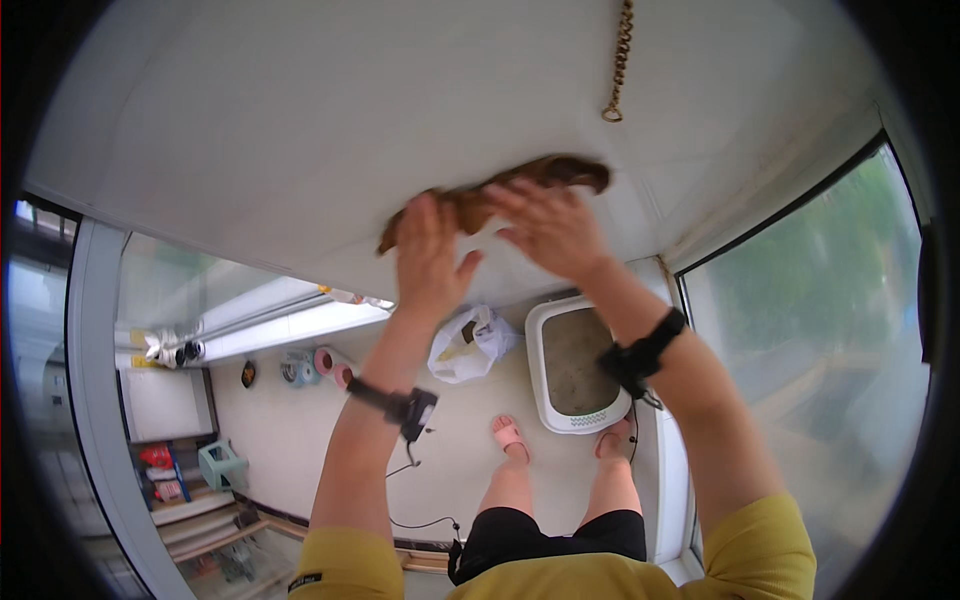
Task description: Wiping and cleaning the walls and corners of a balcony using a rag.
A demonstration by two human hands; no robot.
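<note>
Against a smooth white wall surface (300, 135), a crumpled brown cloth (472, 211) lies spread under both hands and is slightly blurred. My left hand (431, 259) rests flat on the cloth's left part, fingers stretched upward and thumb held apart. On its right part lies my right hand (553, 229), palm towards the wall and fingers extended to the upper left. Neither hand's fingers curl around the cloth, and the palms are hidden. A black strap with a small device sits on each wrist. Above and right of the cloth hangs a gold-coloured metal chain (621, 60).
Below the hands, a litter tray (551, 416) with a white rim stands beside an open white plastic bag (476, 352) on the pale floor. Windows flank both sides. At left are a green stool (221, 463), pink rolls (325, 361) and a shelf (199, 517).
</note>
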